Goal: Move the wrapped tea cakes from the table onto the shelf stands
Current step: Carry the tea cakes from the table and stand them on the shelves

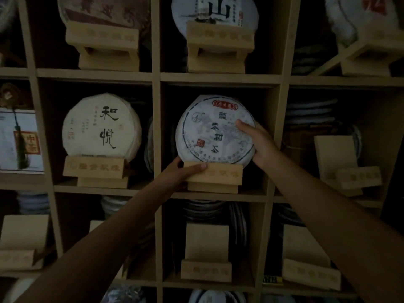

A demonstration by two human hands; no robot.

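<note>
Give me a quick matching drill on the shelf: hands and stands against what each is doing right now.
Things:
1. Left hand
2. Right hand
3. Centre stand
4. Stand below it

States:
A. carries the blue-ringed cake
B. carries no cake
C. grips that cake's right edge
D. holds the centre stand's front bar

Pairs: 1-D, 2-C, 3-A, 4-B

The middle cubby is nearly filled by the tea cake (215,130) on its wooden stand (213,177). My left hand (183,171) fits between the stand and the cubby's left wall (156,136); my right hand (259,142) fills the gap beside the right wall (274,138). Dark free room remains above the cake, under the shelf board (218,78).
</note>
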